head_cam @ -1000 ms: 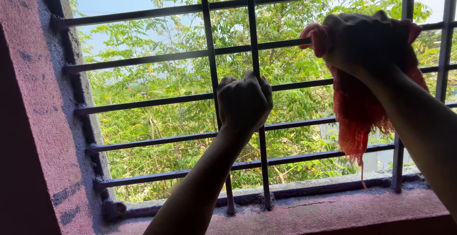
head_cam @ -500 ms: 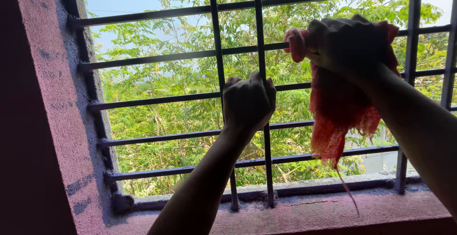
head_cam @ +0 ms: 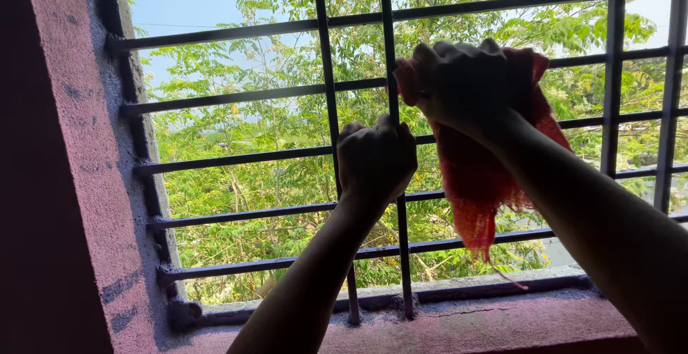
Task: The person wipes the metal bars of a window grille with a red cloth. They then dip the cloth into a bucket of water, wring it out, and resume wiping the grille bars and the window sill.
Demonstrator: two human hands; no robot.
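Left hand [head_cam: 375,159] fisted round vertical bar [head_cam: 393,74], arm raised. Right hand [head_cam: 466,85] clenches red cloth [head_cam: 476,182] against window grille [head_cam: 236,96], apparently on horizontal bar, just right of left fist. Open grille space further right; sill [head_cam: 502,318] below.

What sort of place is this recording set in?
Likely indoors at a barred window of a building: a dark metal grille, a rough pinkish sill, and leafy trees outside.

Strong backlight through window; interior dim, silhouetted; focus sharp
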